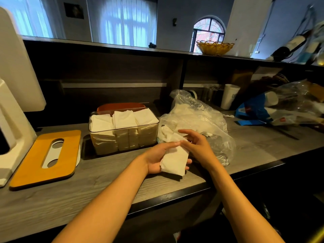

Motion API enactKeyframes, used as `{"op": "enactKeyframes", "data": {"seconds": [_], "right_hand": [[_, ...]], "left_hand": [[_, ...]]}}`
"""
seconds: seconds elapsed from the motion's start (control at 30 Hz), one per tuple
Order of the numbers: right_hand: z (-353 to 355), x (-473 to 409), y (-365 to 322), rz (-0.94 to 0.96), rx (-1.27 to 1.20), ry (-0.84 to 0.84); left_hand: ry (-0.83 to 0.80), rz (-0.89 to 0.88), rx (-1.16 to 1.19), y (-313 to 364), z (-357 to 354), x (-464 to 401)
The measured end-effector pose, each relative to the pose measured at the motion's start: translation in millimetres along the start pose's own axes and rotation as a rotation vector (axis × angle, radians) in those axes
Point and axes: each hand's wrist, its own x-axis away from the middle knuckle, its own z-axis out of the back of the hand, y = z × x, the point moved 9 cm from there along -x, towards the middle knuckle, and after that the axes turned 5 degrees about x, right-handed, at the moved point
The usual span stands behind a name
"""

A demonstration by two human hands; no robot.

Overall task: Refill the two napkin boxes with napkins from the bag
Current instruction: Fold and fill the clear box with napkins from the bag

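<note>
Right now the left hand (157, 157) lies palm up over the grey wood-grain counter (105, 174), fingers curled under a folded stack of white paper napkins (175, 160). The right hand (196, 146) sits just beside it, fingers loosely spread and touching the stack's upper edge. Behind them slumps a crumpled clear plastic bag (198, 116) with more white napkins inside. To its left stands a clear rectangular plastic napkin box (124, 134), packed with upright rows of napkins, an orange-lidded box (121, 106) just behind it. A flat orange wooden lid with an oval slot (45, 158) lies near the counter's left end.
</note>
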Motion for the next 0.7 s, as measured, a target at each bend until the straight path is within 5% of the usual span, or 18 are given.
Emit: {"op": "enactKeyframes", "data": {"seconds": [0.1,0.27,0.47,0.7], "right_hand": [[1.4,-1.0,1.2,-0.026,-0.029,0.039],[39.6,1.2,0.5,-0.005,0.156,0.426],[19.6,-4.8,-11.8,0.109,0.569,0.383],[-5.4,-46.8,-9.5,-0.006,0.796,0.145]], "left_hand": [[0.049,-0.016,-0.004,-0.9,4.2,-1.3],[0.219,-0.182,0.294,12.1,28.9,4.5],[0.318,-0.253,0.416,19.6,45.5,19.5],[0.277,-0.255,0.388,22.1,49.0,25.1]]}}
